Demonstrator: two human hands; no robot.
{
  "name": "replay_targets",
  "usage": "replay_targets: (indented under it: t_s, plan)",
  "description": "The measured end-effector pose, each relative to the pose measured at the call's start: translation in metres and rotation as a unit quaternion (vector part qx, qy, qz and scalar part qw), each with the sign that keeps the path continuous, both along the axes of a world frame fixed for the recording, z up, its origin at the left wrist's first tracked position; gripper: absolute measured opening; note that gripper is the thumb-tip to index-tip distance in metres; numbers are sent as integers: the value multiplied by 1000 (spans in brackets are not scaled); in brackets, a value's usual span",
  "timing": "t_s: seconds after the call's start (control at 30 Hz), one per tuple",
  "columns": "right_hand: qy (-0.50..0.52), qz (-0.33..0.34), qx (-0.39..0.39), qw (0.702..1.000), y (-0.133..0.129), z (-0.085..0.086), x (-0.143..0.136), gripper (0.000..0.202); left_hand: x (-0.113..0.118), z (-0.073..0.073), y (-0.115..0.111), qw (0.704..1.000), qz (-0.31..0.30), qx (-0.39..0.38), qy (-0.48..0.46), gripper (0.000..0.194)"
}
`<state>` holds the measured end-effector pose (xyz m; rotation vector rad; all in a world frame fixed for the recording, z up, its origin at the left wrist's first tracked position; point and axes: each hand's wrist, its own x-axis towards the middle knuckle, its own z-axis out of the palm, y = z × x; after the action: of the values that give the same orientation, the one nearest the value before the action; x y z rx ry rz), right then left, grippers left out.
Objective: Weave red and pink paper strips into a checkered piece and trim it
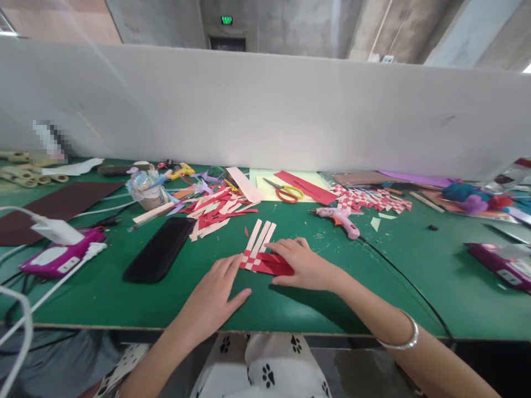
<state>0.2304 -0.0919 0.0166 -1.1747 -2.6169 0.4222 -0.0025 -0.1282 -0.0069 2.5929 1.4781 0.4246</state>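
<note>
On the table in front of me lies a small woven piece of paper strips point(251, 260), a red and pale-pink check. Several pale strips point(262, 236) stick out from its far side, and red strips point(271, 265) run off to the right. My left hand point(219, 290) rests at the weave's left edge, fingertips touching it and thumb held apart. My right hand point(301, 264) is around the red strips, fingers on the far side and thumb on the near side. Its palm hides the strips' right ends.
Behind the weave are loose paper strips point(213, 213), scissors point(286, 190) on yellow paper and finished checked pieces point(373, 199). A pink glue gun point(338, 218) trails a black cord at right. A black phone point(160, 249) and a purple power strip point(62, 254) with cables lie left.
</note>
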Motion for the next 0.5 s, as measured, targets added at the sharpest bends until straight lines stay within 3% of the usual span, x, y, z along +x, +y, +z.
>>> replay_targets:
  t_s: [0.13,0.37,0.5]
  plan:
    - [-14,-16,45,999,-1,-7,-12,63,9,-4,9,997,0,-31,-67,53]
    - [-11,-45,59,997,0,-12,-12,54,18,-2,11,985,21,-87,-145,52]
    - [13,-67,76,995,0,-17,-21,51,18,1,18,983,36,-77,-165,37]
